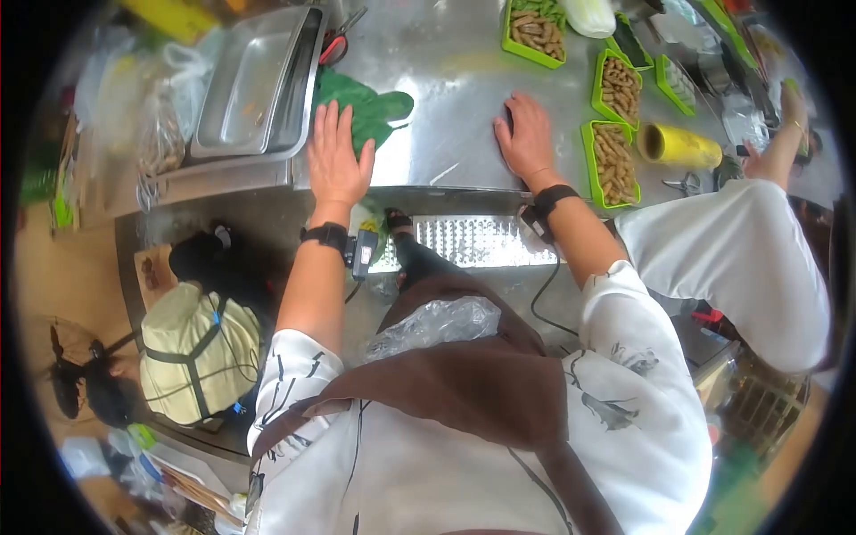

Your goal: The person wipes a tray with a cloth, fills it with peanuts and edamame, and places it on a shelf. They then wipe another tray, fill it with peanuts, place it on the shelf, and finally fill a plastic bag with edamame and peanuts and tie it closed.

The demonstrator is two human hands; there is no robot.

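Note:
My left hand (338, 160) lies flat with its fingers stretched out, partly over a crumpled green cloth (379, 109) at the front of the steel table (428, 80). My right hand (528, 141) rests palm down on the bare metal, fingers extended and holding nothing. Right of it stand green trays (590, 143) filled with brown finger-shaped pieces. Red-handled scissors (333, 50) lie beyond the cloth, beside a stack of steel pans (252, 85).
A yellow roll (681, 146) and small scissors (685, 184) lie right of the trays. A white-sleeved person (727, 250) is close on my right. Another person sits low at left, near a beige backpack (190, 357). Clear plastic (437, 325) rests on my brown apron.

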